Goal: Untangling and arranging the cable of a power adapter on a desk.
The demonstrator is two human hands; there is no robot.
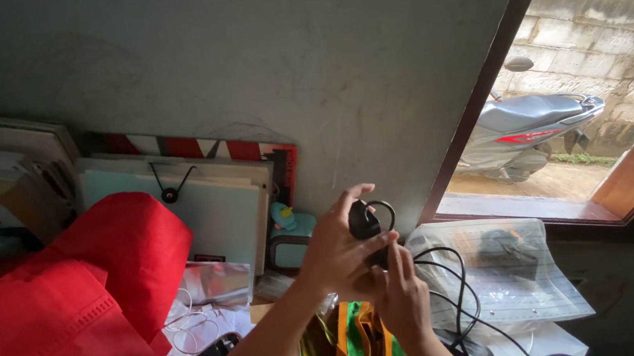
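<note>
My left hand (336,250) is raised in front of the grey wall and closed around a small black plug-like device (363,222), thumb and fingers wrapped about its body. Just below it, my right hand (404,294) pinches the lower end of the same device with its fingertips. A thin black cable (458,285) loops off the top of the device and trails down to the right, over a clear plastic bag (516,282).
A red cloth (64,314) fills the lower left. Flat boards and frames (202,206) lean on the wall (281,64), a small teal toy (287,219) beside them. Green and orange fabric (358,346) lies below my hands. A scooter (531,120) stands outside the open window.
</note>
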